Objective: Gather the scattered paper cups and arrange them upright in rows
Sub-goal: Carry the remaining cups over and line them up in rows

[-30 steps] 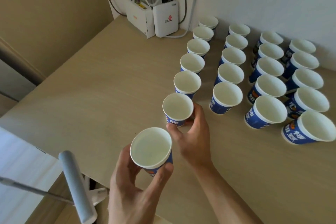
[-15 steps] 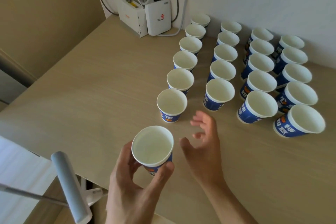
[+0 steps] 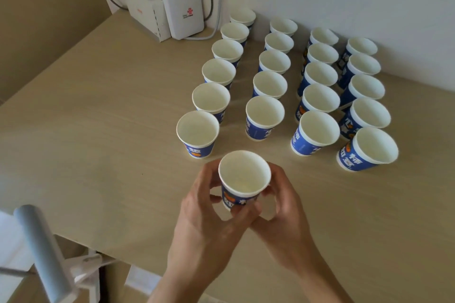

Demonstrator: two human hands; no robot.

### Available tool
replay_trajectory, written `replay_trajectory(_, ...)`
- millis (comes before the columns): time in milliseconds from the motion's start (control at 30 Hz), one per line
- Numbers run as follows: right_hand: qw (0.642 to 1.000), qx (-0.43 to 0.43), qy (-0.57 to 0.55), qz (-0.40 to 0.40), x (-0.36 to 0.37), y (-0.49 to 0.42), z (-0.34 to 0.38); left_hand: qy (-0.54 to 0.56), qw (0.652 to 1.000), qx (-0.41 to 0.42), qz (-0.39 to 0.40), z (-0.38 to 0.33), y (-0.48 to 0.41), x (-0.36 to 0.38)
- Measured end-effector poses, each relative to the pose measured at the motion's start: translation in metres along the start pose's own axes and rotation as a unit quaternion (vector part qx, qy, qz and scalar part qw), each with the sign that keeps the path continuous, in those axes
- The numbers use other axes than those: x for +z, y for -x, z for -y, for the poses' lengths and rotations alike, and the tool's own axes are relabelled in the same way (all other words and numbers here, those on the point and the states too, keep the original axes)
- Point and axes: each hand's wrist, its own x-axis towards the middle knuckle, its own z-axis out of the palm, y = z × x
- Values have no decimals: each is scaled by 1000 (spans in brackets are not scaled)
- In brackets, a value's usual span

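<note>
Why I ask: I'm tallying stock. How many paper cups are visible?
22. Left row six; second row, third row, fourth row five each; held cup one, between left hand and right hand. None seems hidden.

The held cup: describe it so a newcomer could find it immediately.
On the tan table stand four rows of blue-and-white paper cups. Nearer than those rows, one upright cup sits between the left hand and right hand: the only cup touched.
</note>
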Motion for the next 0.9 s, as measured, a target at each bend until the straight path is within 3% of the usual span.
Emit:
replay_trajectory(267,993,31,-49,-107,7,-25,-15,25,999,-20,-43,13,12,5)
replay_trajectory(900,983,18,19,-182,24,-42,-18,53,996,-32,-58,20,24,6)
